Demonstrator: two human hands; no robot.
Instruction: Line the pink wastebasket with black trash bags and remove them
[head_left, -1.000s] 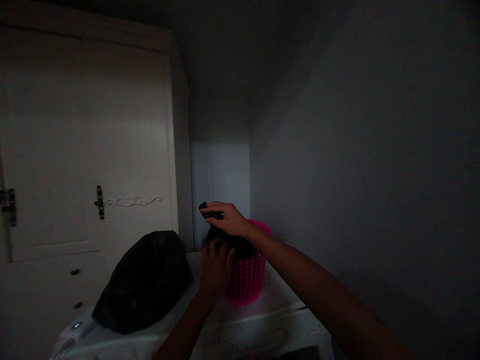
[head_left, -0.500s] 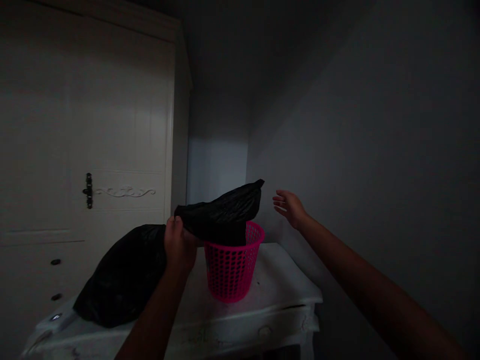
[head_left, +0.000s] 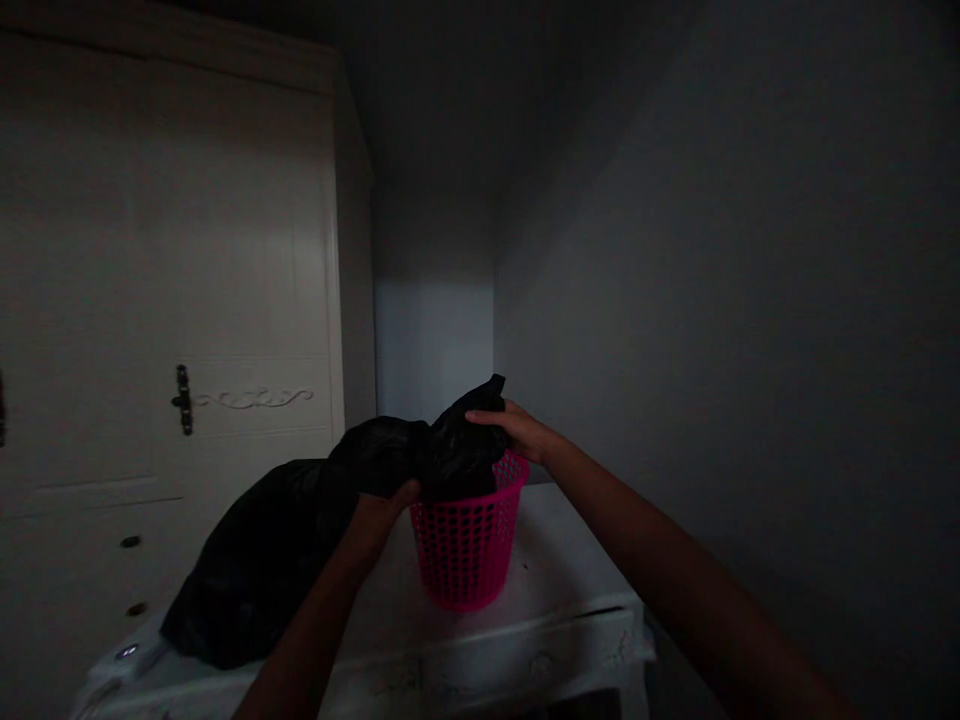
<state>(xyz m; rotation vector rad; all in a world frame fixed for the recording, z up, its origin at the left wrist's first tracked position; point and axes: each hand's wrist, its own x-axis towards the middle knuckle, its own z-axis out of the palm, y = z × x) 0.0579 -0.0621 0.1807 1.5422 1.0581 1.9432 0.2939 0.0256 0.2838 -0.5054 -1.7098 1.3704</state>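
Note:
A pink perforated basket stands upright on a white dresser top. Black plastic bag material rises out of its mouth and spreads over the left part of the rim. My left hand grips the bag at the left of the rim, thumb on top. On the right side, my right hand is closed round the bag's upper end, above the rim. Left of the basket lies a bulky black bag; in the dark, where the two black shapes meet cannot be made out.
A white wardrobe with a dark handle rises behind on the left. A grey wall runs along the right. Small shiny item lies at the dresser's left end.
My right hand has moved left and closed on the bag. The bag over the basket has bunched up, its tip lower and further left. My left hand has moved slightly right and down.

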